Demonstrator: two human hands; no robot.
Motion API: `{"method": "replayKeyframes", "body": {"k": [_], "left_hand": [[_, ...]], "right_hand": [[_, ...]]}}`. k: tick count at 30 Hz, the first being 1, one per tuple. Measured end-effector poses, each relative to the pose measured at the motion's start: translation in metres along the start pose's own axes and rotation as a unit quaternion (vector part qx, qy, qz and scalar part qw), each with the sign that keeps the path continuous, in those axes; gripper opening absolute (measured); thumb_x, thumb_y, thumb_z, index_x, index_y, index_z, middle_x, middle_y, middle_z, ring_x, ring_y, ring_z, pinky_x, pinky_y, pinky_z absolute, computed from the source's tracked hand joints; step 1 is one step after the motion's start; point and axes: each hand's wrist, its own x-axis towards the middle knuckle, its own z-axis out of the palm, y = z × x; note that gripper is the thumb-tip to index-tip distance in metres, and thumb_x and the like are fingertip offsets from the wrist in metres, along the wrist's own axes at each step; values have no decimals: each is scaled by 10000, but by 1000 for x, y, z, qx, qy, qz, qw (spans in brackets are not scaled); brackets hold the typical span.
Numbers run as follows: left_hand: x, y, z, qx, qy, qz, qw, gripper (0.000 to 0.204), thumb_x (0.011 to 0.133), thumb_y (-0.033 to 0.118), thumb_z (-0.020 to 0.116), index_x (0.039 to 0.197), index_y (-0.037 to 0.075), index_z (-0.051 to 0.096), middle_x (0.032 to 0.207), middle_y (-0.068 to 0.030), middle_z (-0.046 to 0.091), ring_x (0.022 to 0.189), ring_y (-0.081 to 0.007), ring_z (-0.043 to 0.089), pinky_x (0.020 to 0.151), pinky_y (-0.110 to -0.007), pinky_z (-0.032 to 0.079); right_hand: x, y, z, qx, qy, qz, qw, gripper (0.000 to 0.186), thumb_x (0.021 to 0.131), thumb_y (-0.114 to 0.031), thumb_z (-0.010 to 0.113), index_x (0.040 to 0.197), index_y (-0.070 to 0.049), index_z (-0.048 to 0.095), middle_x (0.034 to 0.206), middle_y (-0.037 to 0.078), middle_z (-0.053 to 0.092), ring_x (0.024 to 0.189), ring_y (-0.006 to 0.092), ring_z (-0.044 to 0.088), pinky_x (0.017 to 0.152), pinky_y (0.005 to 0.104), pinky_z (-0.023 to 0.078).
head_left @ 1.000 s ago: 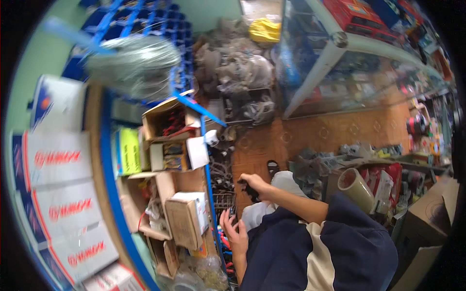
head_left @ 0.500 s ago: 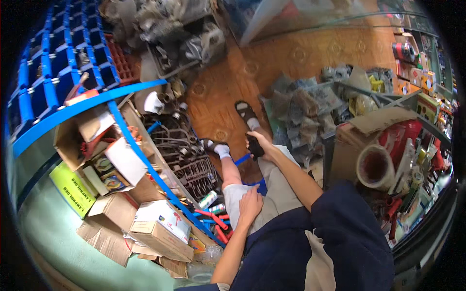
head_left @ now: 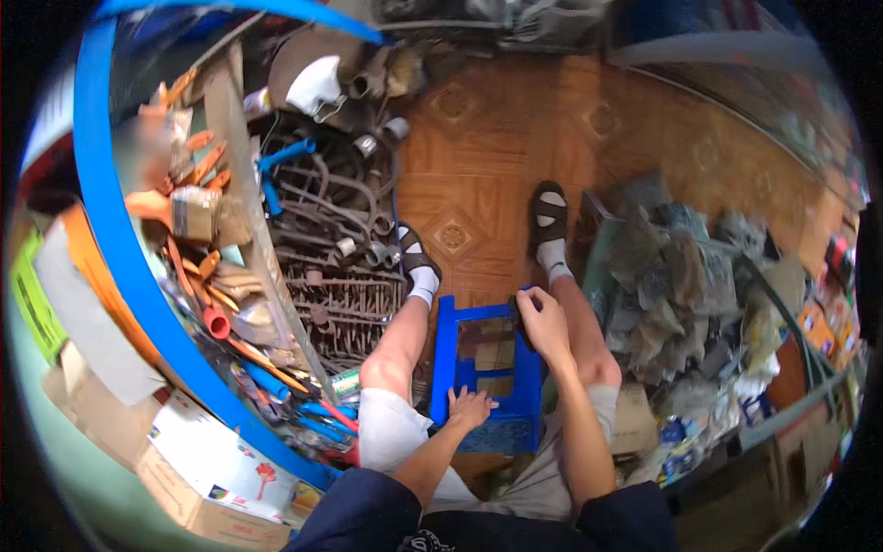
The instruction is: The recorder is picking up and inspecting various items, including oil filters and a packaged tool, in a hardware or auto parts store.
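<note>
Below me, between my legs, stands a blue metal stool-like frame [head_left: 444, 350] with openings in it. My left hand [head_left: 467, 405] rests on its near part at the left, fingers spread. My right hand [head_left: 543, 322] is at its upper right edge, fingers curled on a small black object [head_left: 519, 308], which is mostly hidden behind them. My sandalled feet [head_left: 552, 212] are on the patterned wood-look floor [head_left: 469, 166], one either side of the frame's far end.
Left, a blue-framed shelf [head_left: 115, 239] holds brushes [head_left: 198, 212] and cardboard boxes [head_left: 212, 460]. Beside it lie grey metal fittings and racks [head_left: 322, 285]. At right are piled plastic bags [head_left: 671, 294] and a green metal frame [head_left: 786, 313]; glass casework [head_left: 717, 74] stands beyond.
The view has tipped down toward my legs, bringing the blue frame into full view. Both hands have moved onto or beside it; my right hand still holds the black object.
</note>
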Motion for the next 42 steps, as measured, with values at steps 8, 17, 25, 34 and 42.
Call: {"method": "replayKeyframes", "body": {"k": [8, 17, 25, 34, 42], "left_hand": [[18, 40, -33, -140, 96, 74, 983, 423, 1043, 389, 519, 978, 44, 755, 989, -244, 767, 935, -441, 734, 913, -567, 532], [14, 40, -44, -165, 63, 71, 982, 511, 1022, 440, 519, 935, 24, 800, 1033, -271, 766, 971, -466, 743, 924, -566, 579], [48, 34, 0, -62, 241, 127, 960, 345, 968, 368, 625, 978, 70, 798, 1028, -229, 781, 1018, -437, 756, 906, -545, 597], [5, 37, -52, -101, 388, 249, 882, 316, 984, 258, 570, 1199, 56, 681, 1103, -244, 740, 1023, -454, 718, 877, -565, 570], [-296, -24, -27, -343, 642, 415, 545, 164, 980, 29, 651, 1136, 10, 697, 997, -133, 744, 971, -213, 742, 860, -353, 586]], "right_hand": [[1, -53, 10, -165, -37, -52, 984, 452, 988, -476, 613, 1095, -61, 757, 1066, 255, 765, 1049, 484, 709, 941, 531, 556], [15, -137, 16, -198, 16, -238, 951, 503, 999, -476, 589, 1066, 0, 739, 1030, 300, 748, 1030, 511, 701, 939, 558, 543], [29, -109, 35, -223, 52, -455, 861, 337, 925, -318, 651, 986, 0, 745, 861, 215, 769, 869, 395, 759, 801, 454, 584], [16, -31, 6, -126, -72, -529, 836, 351, 906, -93, 614, 1222, -15, 744, 1010, 126, 807, 915, 182, 761, 805, 317, 592], [-79, -12, -30, 37, -56, -562, 824, 270, 1055, -148, 635, 1270, -9, 722, 991, 50, 767, 885, 93, 658, 801, 265, 509]]}}
